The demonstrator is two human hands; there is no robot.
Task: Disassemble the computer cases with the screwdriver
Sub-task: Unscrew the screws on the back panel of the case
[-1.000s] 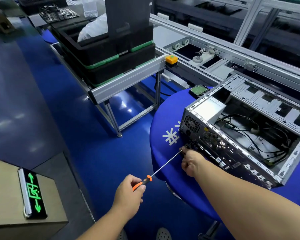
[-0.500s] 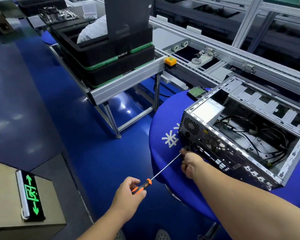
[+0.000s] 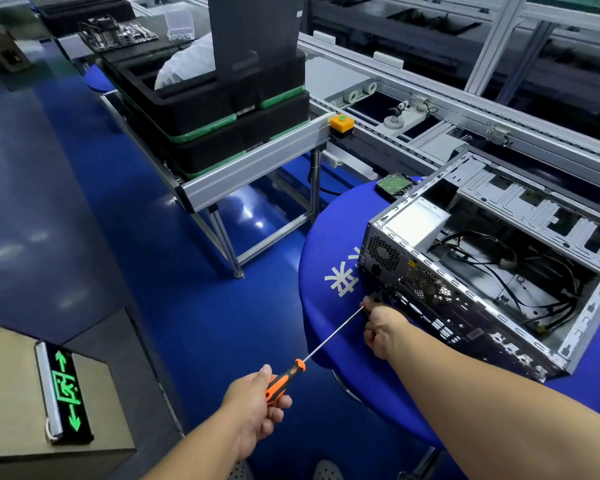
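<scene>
An open metal computer case (image 3: 534, 209) lies on its side on a round blue table (image 3: 326, 233), its rear panel facing me. My left hand (image 3: 253, 407) grips the orange-and-black handle of a long screwdriver (image 3: 284, 379). The thin shaft runs up and right to the lower left corner of the rear panel. There my right hand (image 3: 381, 327) has its fingers curled around the shaft's tip, against the panel. The tip itself and the screw are hidden behind my fingers.
A green hard drive (image 3: 394, 183) lies on the table behind the case. Stacked black trays (image 3: 222, 109) sit on an aluminium conveyor frame with a yellow button box (image 3: 341, 124). At lower left stands a cardboard box (image 3: 7, 393) with a lit exit sign (image 3: 65, 389).
My left hand and the screwdriver handle have come slightly lower and toward me. My right hand stays at the same spot on the rear panel.
</scene>
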